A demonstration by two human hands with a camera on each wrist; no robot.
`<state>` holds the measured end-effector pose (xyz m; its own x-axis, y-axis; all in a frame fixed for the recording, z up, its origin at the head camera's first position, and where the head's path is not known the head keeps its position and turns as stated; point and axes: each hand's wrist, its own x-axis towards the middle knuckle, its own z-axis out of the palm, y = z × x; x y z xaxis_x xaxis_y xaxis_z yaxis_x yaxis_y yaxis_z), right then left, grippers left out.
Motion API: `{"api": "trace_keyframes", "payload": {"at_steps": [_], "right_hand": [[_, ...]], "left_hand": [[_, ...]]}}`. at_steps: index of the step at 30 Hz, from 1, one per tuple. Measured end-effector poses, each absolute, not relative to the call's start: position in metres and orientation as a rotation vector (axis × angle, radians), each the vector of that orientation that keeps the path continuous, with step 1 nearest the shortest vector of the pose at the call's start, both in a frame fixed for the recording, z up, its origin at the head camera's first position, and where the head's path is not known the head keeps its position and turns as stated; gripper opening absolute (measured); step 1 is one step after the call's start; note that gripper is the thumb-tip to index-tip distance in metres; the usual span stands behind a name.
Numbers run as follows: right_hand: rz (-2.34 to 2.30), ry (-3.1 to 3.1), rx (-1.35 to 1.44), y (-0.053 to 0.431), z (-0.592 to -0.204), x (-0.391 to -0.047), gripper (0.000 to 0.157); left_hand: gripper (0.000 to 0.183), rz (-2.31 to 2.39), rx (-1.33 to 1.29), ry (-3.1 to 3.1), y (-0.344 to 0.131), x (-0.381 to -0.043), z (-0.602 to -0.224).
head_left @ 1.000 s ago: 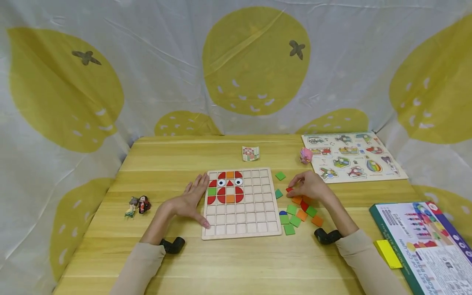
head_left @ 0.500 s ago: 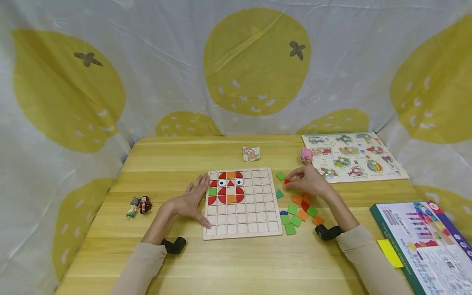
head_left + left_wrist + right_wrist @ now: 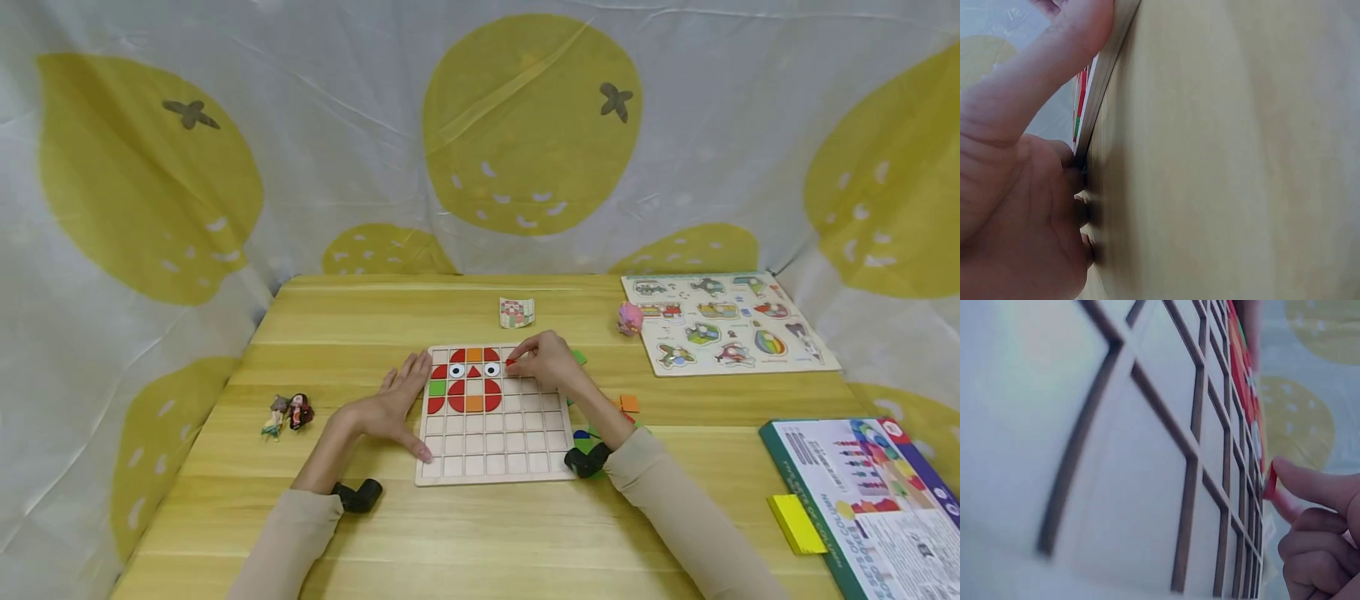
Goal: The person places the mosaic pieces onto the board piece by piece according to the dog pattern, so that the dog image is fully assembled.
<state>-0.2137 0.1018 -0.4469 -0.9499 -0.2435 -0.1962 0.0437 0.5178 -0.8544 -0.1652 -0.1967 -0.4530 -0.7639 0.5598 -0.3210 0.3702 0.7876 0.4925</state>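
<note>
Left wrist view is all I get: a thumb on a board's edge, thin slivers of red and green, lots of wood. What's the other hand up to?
Observer: The right hand pinches a small red piece over the board; whether the two touch, I can't tell.
Visitor: And what do the colours look like from above?
Observer: The head view shows two eye pieces, white with dark centres, set in the grid.
Visitor: Ooh! Anything beyond the far edge?
Observer: Yes, a small picture card lies on the table there.
</note>
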Motion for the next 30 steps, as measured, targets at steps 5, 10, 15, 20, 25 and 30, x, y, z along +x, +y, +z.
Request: {"api": "trace_keyframes", "payload": {"at_steps": [5,10,15,20,25,30], "right_hand": [[-1.363,2.514,-0.125,0.096,-0.45,-0.215,0.018],[-1.347,2.517,-0.143,0.099,-0.45,-0.216,0.017],[-1.355,2.505,-0.161,0.099,-0.451,-0.218,0.015],[-1.345,2.488,-0.219,0.108,-0.447,-0.221,0.02],[-1.324,2.588,-0.269,0.152,-0.44,-0.218,0.024],[-1.221,2.555,-0.284,0.195,-0.445,-0.217,0.036]], "left_hand": [[0.149,0.561,0.695,2.515,-0.194,-0.164,-0.452],[0.15,0.565,0.686,2.515,-0.195,-0.164,-0.452],[0.15,0.571,0.685,2.514,-0.197,-0.165,-0.452],[0.15,0.564,0.69,2.516,-0.197,-0.165,-0.453],[0.15,0.568,0.694,2.512,-0.196,-0.165,-0.453],[0.15,0.566,0.683,2.51,-0.196,-0.166,-0.452]]}}
